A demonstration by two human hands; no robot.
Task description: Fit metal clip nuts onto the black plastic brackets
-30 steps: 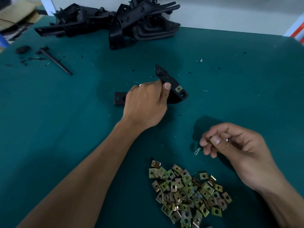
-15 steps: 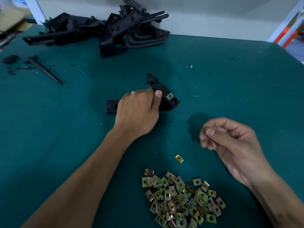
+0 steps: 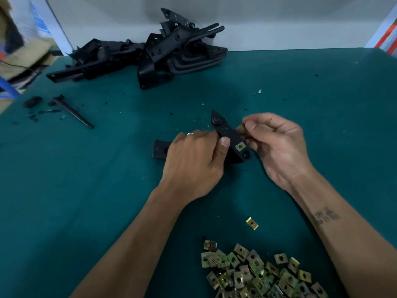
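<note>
The left hand grips a black plastic bracket on the green surface, thumb pressed on its upper face, while the right hand pinches a metal clip nut between thumb and fingertips right at the bracket's far edge. One clip nut already sits fitted on the bracket near its rounded end. A loose clip nut lies alone between the forearms, a pile of clip nuts spreads at the near edge, a heap of black brackets rests at the far side, and a dark pointed tool lies to the left.
</note>
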